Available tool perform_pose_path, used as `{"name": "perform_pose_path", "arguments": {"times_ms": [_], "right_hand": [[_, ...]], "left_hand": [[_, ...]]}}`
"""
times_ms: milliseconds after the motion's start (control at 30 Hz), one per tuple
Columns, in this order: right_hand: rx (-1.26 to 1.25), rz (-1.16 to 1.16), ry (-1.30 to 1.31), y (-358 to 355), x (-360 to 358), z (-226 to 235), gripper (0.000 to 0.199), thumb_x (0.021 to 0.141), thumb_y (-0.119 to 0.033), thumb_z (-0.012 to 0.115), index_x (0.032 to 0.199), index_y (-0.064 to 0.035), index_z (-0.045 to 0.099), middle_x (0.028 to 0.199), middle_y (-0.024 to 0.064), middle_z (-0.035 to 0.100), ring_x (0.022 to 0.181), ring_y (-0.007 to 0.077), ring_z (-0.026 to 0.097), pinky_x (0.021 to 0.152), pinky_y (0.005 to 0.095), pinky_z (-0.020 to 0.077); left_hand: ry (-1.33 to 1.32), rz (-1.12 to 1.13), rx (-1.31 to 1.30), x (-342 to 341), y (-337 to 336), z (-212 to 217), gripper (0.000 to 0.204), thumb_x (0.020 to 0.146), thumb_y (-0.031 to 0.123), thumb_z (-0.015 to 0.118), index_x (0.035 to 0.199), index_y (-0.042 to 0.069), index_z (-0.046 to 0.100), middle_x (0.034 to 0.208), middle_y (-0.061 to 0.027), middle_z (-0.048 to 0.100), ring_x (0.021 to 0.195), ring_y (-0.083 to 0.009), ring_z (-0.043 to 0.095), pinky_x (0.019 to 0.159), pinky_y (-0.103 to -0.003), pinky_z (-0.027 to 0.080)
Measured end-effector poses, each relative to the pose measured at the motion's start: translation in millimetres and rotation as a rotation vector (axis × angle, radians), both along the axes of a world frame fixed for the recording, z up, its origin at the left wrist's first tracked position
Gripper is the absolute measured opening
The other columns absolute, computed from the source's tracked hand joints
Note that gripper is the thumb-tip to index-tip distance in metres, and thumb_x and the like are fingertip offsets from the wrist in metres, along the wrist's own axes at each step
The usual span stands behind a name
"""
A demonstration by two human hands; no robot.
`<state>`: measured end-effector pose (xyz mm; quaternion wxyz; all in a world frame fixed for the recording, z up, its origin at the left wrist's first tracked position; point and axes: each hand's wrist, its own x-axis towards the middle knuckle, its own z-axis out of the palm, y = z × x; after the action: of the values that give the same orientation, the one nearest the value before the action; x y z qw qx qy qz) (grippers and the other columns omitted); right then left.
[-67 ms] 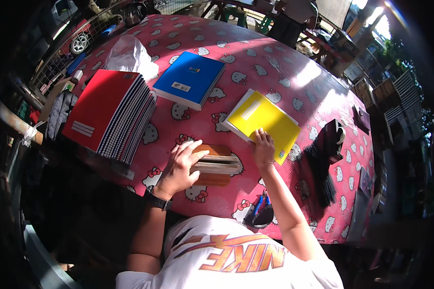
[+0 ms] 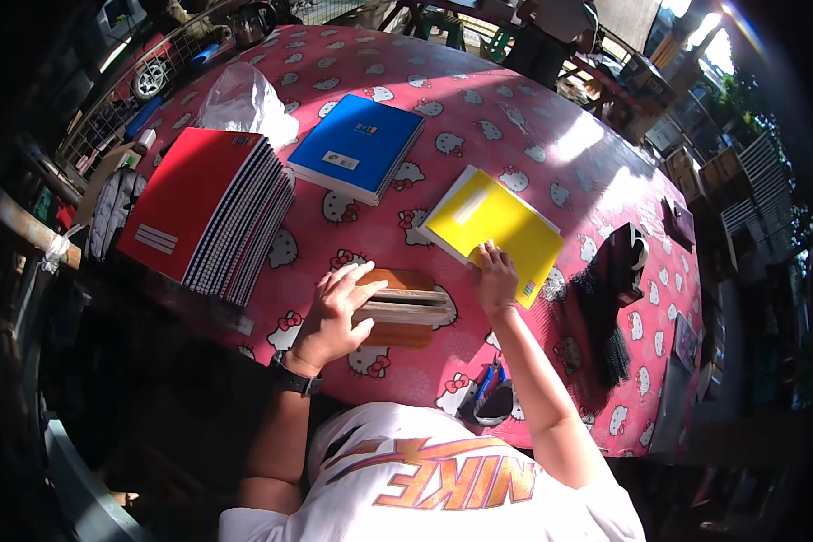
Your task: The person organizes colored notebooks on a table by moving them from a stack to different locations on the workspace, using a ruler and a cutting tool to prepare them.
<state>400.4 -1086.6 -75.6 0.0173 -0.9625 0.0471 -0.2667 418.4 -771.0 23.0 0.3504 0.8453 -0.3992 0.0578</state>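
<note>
Over the left end of a slotted wooden block lies my left hand, with fingers on the far side and thumb on the near side. A narrow slot runs along the block's top. My right hand grips the near edge of a yellow notebook, its fingertips on the cover; the thumb's underside is hidden. White page edges show along the notebook's left. Farther off lies a small stack of blue notebooks. A tall, leaning stack of red spiral notebooks stands at the left.
Blue-handled pliers and a dark round item lie near the table's front edge. Black binding combs lie right, beside a black device. A clear plastic bag sits behind the red stack. A pink patterned cloth covers the table.
Almost nothing differs. My left hand has shifted very slightly left; my right hand stays on the yellow notebook.
</note>
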Motion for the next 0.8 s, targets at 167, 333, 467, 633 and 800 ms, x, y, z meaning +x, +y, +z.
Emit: {"name": "perform_pose_path", "arguments": {"times_ms": [167,333,467,633,800], "right_hand": [[0.119,0.106,0.008,0.5,-1.1,17.3,0.030,0.076,-0.023,0.064,0.100,-0.0060,0.063,0.100,0.0098,0.064,0.093,0.0269,0.059,0.078,0.0368,0.0475],[0.245,0.089,0.088,-22.6,-2.8,54.9,0.017,0.081,-0.022,0.061,0.090,-0.0086,0.067,0.080,0.0138,0.064,0.075,0.0285,0.062,0.066,0.0372,0.0476],[0.470,0.083,0.107,9.8,-17.2,109.4,0.016,0.081,-0.016,0.061,0.093,-0.0077,0.066,0.082,0.0137,0.065,0.076,0.0281,0.063,0.063,0.0362,0.0480],[0.332,0.655,0.105,82.4,-78.8,161.6,0.031,0.072,-0.007,0.065,0.102,-0.0082,0.062,0.094,0.0053,0.066,0.081,0.0217,0.062,0.071,0.0330,0.0499],[0.394,0.761,0.322,100.8,-106.8,122.7,0.049,0.066,-0.020,0.073,0.112,-0.0170,0.060,0.122,0.0018,0.055,0.111,0.0249,0.049,0.096,0.0439,0.0358]], "left_hand": [[0.139,0.084,-0.201,-10.7,16.8,2.3,0.043,0.066,0.007,0.066,0.108,0.007,0.060,0.125,-0.0136,0.048,0.118,-0.0306,0.042,0.100,-0.041,0.034],[0.329,-0.060,-0.476,-16.0,0.2,21.2,0.037,0.072,0.009,0.065,0.109,0.004,0.059,0.126,-0.0118,0.049,0.118,-0.0253,0.044,0.099,-0.038,0.035],[1.148,-0.182,-0.980,-14.1,-3.5,14.5,0.057,0.087,0.046,0.048,0.127,0.004,0.044,0.127,-0.0134,0.049,0.113,-0.0231,0.050,0.094,-0.038,0.040],[1.691,-0.426,-1.237,6.8,6.1,9.9,0.067,0.089,0.059,0.034,0.129,0.004,0.039,0.125,-0.0158,0.049,0.113,-0.0267,0.051,0.093,-0.044,0.041],[1.287,-0.041,-0.837,13.3,31.3,-1.8,0.028,0.086,0.012,0.054,0.108,-0.005,0.053,0.098,-0.0102,0.061,0.090,-0.0158,0.060,0.083,-0.031,0.047]]}}
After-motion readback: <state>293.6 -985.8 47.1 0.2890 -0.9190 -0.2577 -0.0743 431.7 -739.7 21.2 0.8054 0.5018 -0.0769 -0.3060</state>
